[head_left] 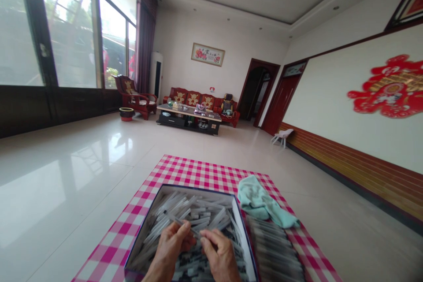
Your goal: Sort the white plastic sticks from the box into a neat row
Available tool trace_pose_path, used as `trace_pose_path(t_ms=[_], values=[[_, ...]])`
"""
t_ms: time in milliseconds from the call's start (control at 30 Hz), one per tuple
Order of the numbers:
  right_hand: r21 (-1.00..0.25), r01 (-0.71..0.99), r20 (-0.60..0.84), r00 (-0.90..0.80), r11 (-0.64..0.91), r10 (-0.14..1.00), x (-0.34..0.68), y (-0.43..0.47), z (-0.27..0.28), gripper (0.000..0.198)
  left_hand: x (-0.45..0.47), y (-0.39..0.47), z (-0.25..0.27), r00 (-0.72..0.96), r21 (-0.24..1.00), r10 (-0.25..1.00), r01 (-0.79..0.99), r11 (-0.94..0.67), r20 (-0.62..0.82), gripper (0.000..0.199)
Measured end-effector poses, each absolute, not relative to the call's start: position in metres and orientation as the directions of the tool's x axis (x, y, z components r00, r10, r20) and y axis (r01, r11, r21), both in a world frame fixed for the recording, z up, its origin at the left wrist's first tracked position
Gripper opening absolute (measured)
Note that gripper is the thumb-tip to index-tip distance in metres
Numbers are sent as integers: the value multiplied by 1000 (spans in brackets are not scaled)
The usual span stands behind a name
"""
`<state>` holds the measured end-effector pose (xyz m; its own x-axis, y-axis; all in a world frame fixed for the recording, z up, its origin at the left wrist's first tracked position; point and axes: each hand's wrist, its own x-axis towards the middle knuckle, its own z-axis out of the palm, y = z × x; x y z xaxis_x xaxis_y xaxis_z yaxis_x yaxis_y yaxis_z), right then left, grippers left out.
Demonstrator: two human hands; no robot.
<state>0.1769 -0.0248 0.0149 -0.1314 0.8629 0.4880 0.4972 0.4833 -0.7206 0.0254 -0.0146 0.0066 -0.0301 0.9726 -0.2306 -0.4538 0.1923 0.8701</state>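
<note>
The left hand [175, 241] and right hand [218, 249] both pinch one thin stick [174, 218]. It is over the big box [243, 233], full of clear sticks [205, 216]. A green cloth [256, 198] lies beside the box.

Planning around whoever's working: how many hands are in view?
2: the left hand and, beside it, the right hand, both over the box. Both show plainly; no others are visible.
</note>
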Motion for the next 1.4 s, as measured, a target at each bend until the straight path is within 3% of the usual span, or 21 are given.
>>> trace_pose_path(t_ms=[167, 367, 500, 800, 933, 1000, 1100, 1233, 1300, 1400], values=[[-670, 532, 539, -133, 518, 832, 173, -26, 15, 17, 28, -16, 11, -21, 916, 985, -372, 150, -169, 36], [-665, 549, 489, -195, 507, 851, 169, -26, 18, 19, 31, -16, 14, -20, 959, 997, -276, 60, -68, 38], [-641, 533, 533, -208, 552, 820, 168, -26, 29, 24, 33, -14, 14, -55, 977, 998, -213, -7, -5, 40], [-423, 564, 558, -455, 709, 694, 173, -21, 42, 52, 37, -10, 4, 50, 993, 997, -101, -53, 58, 45], [-230, 637, 547, -540, 735, 639, 180, -17, 32, 54, 37, -8, -1, 119, 982, 976, -81, -173, 182, 41], [-205, 662, 504, -560, 721, 657, 180, -18, 32, 48, 39, -8, -2, 143, 974, 965, -96, -207, 219, 37], [-222, 678, 479, -550, 701, 684, 176, -21, 38, 32, 41, -10, -2, 182, 982, 968, -107, -158, 176, 43], [-182, 681, 498, -558, 709, 664, 176, -22, 44, 13, 40, -15, 1, 219, 994, 974, -104, -29, 52, 76], [-151, 713, 511, -537, 685, 671, 184, -21, 49, 13, 37, -17, 5, 210, 995, 977, -96, 6, 14, 87], [-112, 769, 545, -482, 629, 686, 213, -17, 60, 20, 34, -19, 10, 129, 991, 991, -124, 51, -35, 86]])
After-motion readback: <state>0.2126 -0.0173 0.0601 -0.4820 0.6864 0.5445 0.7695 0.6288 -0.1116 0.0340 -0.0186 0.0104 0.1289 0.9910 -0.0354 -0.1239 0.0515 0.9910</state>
